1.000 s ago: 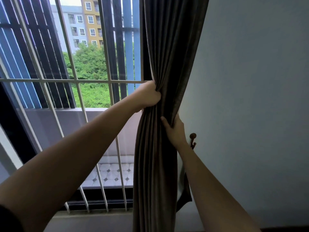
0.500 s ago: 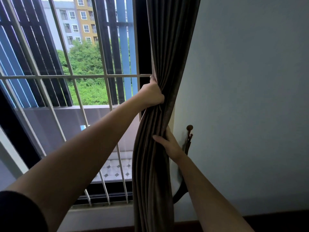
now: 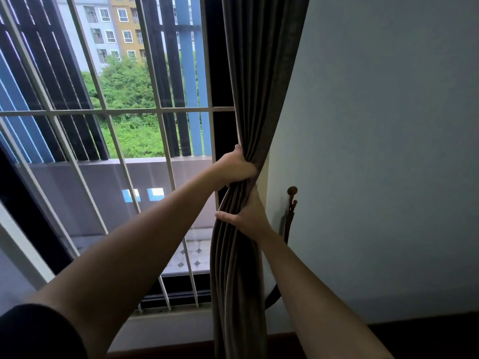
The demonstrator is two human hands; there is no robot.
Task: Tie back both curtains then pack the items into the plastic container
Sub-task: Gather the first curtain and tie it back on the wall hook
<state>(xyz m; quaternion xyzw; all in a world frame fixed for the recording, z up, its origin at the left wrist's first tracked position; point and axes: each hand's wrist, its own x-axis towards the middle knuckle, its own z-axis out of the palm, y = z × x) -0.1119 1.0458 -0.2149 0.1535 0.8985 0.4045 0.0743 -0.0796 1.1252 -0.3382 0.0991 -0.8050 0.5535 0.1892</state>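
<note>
A dark grey-brown curtain (image 3: 259, 73) hangs at the right edge of the window, gathered into a narrow bundle. My left hand (image 3: 237, 167) grips the bundle from the window side, fingers curled into the folds. Just below it my right hand (image 3: 248, 216) wraps around the bundle from the wall side, thumb across the front. On the wall right of the curtain is a brown tieback hook (image 3: 292, 195), with a dark tieback strap (image 3: 286, 226) hanging down from it behind my right forearm. The plastic container is out of view.
A white metal window grille (image 3: 108, 111) covers the glass to the left, with a balcony and buildings beyond. A plain grey wall (image 3: 388, 151) fills the right side. A dark skirting strip (image 3: 414, 330) runs along the bottom right.
Both hands have drawn the curtain bundle rightwards towards the wall and hook, squeezing it tighter. My right hand has wrapped further round the fabric. More of the window shows.
</note>
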